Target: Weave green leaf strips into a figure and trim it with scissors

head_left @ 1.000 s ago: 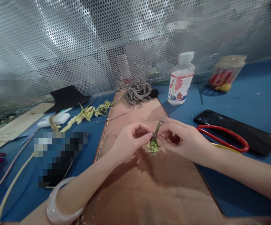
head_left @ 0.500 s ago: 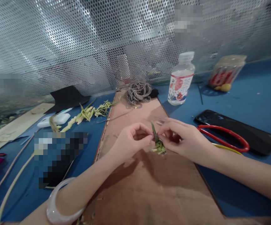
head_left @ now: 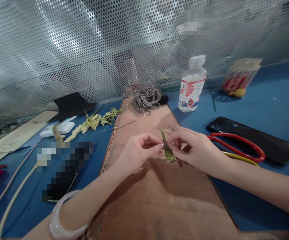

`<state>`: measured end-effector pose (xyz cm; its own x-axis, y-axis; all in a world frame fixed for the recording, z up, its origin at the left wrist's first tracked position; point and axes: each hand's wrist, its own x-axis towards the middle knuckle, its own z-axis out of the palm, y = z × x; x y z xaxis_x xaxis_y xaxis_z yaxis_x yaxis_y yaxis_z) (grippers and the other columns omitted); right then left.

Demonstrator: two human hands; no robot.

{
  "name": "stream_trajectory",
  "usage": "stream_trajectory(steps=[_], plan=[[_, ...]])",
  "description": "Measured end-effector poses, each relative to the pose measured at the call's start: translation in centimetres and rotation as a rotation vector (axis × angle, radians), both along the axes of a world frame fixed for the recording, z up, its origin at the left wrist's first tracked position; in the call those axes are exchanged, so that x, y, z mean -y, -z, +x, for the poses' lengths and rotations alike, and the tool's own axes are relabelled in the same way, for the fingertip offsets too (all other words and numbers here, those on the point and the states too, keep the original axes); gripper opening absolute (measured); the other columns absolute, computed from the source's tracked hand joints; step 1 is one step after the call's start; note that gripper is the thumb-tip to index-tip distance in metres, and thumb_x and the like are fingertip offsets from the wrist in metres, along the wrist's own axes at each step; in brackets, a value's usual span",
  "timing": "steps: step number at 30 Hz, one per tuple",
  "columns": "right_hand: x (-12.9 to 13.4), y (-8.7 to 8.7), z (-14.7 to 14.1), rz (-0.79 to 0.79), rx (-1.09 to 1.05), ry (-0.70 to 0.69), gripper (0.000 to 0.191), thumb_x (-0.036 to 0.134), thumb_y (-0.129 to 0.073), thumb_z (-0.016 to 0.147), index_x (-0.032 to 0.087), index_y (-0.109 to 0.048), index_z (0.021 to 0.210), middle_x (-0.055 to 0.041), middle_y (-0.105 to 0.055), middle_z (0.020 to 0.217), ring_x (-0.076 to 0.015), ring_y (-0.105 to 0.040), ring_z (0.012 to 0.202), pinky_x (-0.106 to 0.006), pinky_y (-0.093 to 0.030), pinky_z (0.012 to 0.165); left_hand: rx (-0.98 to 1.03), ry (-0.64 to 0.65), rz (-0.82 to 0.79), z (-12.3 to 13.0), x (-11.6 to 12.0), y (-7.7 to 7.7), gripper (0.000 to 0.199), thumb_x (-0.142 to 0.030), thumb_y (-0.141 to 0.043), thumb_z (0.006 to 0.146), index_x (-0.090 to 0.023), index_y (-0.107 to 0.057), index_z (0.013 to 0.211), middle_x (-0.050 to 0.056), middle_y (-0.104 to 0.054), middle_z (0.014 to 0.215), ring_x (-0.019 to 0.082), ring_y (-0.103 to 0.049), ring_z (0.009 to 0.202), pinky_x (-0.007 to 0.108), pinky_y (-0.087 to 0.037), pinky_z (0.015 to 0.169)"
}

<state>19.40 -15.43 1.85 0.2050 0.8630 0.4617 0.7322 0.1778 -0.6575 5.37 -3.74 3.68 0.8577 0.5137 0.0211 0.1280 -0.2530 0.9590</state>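
A small green piece of braided leaf strips (head_left: 169, 156) is held over the wooden board (head_left: 156, 203), its pointed tip upward and its bumpy, layered end toward me. My left hand (head_left: 143, 150) pinches its left side between thumb and forefinger. From the other side, my right hand (head_left: 190, 145) pinches it too, with thumb and bent fingers. The fingertips hide part of its middle. Red-handled scissors or pliers (head_left: 244, 141), with one yellow-edged handle, lie by my right wrist; their front end is hidden behind the hand.
Behind stand a coil of grey cord (head_left: 148, 100), a clear labelled bottle (head_left: 193, 85) and a jar (head_left: 241, 75). A black phone (head_left: 254, 140) lies right. Leaf scraps (head_left: 91, 121), a white case (head_left: 58, 129) and a dark device (head_left: 69, 173) lie left. Perforated metal mesh (head_left: 114, 43) closes the back.
Both hands stay almost in place, still pinching the braided leaf piece. Its bumpy end looks slightly turned, and the view has shifted a little.
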Motion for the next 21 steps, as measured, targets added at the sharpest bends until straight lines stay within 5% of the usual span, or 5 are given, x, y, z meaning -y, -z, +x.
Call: stream_trajectory(steps=[21], plan=[[-0.09,0.16,-0.01,-0.011,-0.023,0.0,0.005,0.014,-0.051,0.078,0.018,-0.052,0.074,0.0014,-0.045,0.067,-0.008,-0.051,0.051,-0.019,-0.045,0.044,0.042,-0.024,0.034,0.15,0.12,0.72,0.02,-0.03,-0.063,0.07,-0.013,-0.063,0.082,0.006,-0.067,0.08,0.014,-0.061,0.073,0.027,-0.049,0.07]])
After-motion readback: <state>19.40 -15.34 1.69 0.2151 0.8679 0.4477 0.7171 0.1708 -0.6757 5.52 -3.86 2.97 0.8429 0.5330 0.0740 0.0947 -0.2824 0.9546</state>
